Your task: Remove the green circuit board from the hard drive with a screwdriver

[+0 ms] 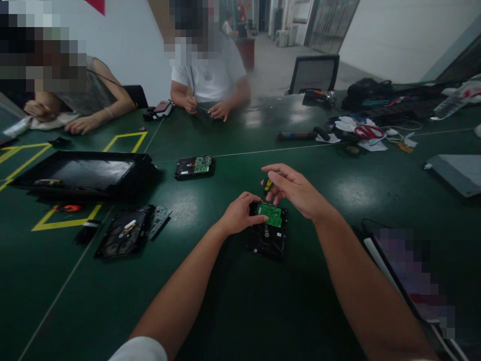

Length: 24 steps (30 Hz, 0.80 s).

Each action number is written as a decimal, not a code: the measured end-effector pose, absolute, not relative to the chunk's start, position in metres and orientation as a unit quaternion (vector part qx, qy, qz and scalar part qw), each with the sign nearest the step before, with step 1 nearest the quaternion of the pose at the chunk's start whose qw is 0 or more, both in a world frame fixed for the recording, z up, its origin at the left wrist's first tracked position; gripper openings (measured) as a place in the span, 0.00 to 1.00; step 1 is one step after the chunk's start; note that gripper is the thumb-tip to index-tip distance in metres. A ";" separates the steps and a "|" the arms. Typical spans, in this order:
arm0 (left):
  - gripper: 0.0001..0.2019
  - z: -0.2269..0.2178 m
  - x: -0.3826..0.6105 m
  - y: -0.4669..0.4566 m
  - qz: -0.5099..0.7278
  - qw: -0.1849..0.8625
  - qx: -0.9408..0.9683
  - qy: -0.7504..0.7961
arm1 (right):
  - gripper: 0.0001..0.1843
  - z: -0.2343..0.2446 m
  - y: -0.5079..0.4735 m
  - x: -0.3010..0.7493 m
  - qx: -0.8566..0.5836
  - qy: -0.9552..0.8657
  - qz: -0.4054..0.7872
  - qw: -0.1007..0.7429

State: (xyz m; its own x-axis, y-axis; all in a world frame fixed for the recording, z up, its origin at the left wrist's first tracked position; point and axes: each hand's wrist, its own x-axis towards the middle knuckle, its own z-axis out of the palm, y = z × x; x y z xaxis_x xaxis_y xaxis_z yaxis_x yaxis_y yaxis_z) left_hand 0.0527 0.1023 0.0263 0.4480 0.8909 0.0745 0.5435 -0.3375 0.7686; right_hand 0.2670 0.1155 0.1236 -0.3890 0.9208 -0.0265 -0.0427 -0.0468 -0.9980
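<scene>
A green worktop (225,311) is filling most of the frame. At left, a black tray (150,173) is holding small, indistinct items. At centre, the left hand (240,216), part-curled, is gripping a drive's (266,240) left side, its thumb touching the green board (273,214). The right hand (291,190), loosely curled, is holding a yellow-black tool (268,185) above the drive's far edge.

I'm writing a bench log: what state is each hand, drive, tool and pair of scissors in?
Left hand: fingers on the near drive
Right hand: over that drive, fingers curled around the tool
Tool: held, yellow-and-black; tip contact unclear
Near drive: flat, green board on top
Far drive: lying, board side up
Left-side drive: lying, grey board beside it
Scissors: lying in clutter; blades unclear
</scene>
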 end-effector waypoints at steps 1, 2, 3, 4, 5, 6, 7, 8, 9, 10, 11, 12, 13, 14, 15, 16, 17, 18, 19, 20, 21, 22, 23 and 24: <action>0.27 0.026 0.053 0.102 0.253 0.345 0.778 0.461 | 0.19 0.123 0.116 0.267 -0.387 -0.576 0.605 0.390; 0.27 0.026 0.053 0.102 0.255 0.344 0.778 0.461 | 0.18 0.123 0.116 0.267 -0.387 -0.587 0.598 0.385; 0.27 0.027 0.053 0.102 0.257 0.343 0.777 0.461 | 0.18 0.124 0.115 0.267 -0.388 -0.599 0.588 0.382; 0.27 0.028 0.053 0.101 0.259 0.342 0.777 0.460 | 0.17 0.124 0.115 0.267 -0.390 -0.609 0.575 0.381; 0.27 0.028 0.053 0.101 0.260 0.342 0.778 0.459 | 0.16 0.126 0.115 0.267 -0.395 -0.618 0.562 0.383; 0.27 0.029 0.053 0.101 0.260 0.342 0.778 0.459 | 0.15 0.127 0.114 0.268 -0.402 -0.624 0.549 0.384; 0.27 0.030 0.053 0.101 0.259 0.342 0.779 0.458 | 0.14 0.129 0.114 0.268 -0.408 -0.628 0.540 0.385; 0.27 0.031 0.053 0.101 0.258 0.342 0.779 0.458 | 0.13 0.131 0.115 0.269 -0.412 -0.630 0.535 0.384; 0.27 0.031 0.053 0.101 0.258 0.341 0.779 0.459 | 0.13 0.132 0.115 0.269 -0.413 -0.632 0.533 0.381; 0.27 0.030 0.053 0.101 0.259 0.340 0.778 0.460 | 0.12 0.134 0.117 0.268 -0.411 -0.635 0.535 0.377; 0.27 0.030 0.053 0.101 0.259 0.340 0.778 0.461 | 0.11 0.136 0.118 0.268 -0.408 -0.638 0.537 0.371; 0.27 0.029 0.053 0.102 0.258 0.340 0.778 0.461 | 0.11 0.138 0.120 0.267 -0.403 -0.643 0.539 0.366; 0.27 0.028 0.053 0.102 0.257 0.341 0.778 0.461 | 0.11 0.140 0.121 0.266 -0.398 -0.647 0.540 0.362; 0.27 0.027 0.053 0.102 0.256 0.342 0.778 0.461 | 0.10 0.142 0.123 0.265 -0.394 -0.651 0.539 0.361; 0.27 0.027 0.053 0.103 0.256 0.342 0.778 0.461 | 0.10 0.143 0.124 0.264 -0.390 -0.655 0.536 0.362; 0.27 0.026 0.052 0.103 0.256 0.342 0.778 0.461 | 0.10 0.144 0.125 0.263 -0.387 -0.660 0.532 0.362; 0.28 0.026 0.052 0.103 0.256 0.342 0.778 0.460 | 0.10 0.145 0.126 0.262 -0.385 -0.666 0.529 0.360; 0.28 0.025 0.052 0.103 0.257 0.342 0.778 0.460 | 0.10 0.146 0.126 0.262 -0.383 -0.671 0.525 0.356; 0.28 0.025 0.052 0.103 0.258 0.341 0.779 0.459 | 0.10 0.147 0.125 0.263 -0.382 -0.677 0.521 0.352; 0.28 0.024 0.052 0.104 0.259 0.341 0.779 0.458 | 0.10 0.147 0.125 0.263 -0.382 -0.683 0.517 0.347; 0.28 0.024 0.051 0.104 0.260 0.340 0.779 0.458 | 0.10 0.147 0.124 0.264 -0.382 -0.686 0.514 0.344; 0.28 0.024 0.051 0.103 0.261 0.339 0.779 0.458 | 0.11 0.146 0.123 0.265 -0.383 -0.689 0.512 0.342; 0.28 0.023 0.051 0.103 0.262 0.339 0.779 0.458 | 0.11 0.145 0.123 0.266 -0.385 -0.688 0.510 0.343; 0.28 0.023 0.051 0.103 0.262 0.338 0.779 0.458 | 0.11 0.144 0.123 0.267 -0.387 -0.687 0.511 0.344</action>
State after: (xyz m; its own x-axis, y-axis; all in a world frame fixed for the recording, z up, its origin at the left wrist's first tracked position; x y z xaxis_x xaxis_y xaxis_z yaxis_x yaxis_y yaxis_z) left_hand 0.0514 0.1031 0.0233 0.4423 0.8915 0.0983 0.5365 -0.3508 0.7675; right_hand 0.2671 0.1227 0.1442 -0.4644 0.8823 0.0769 0.1802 0.1791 -0.9672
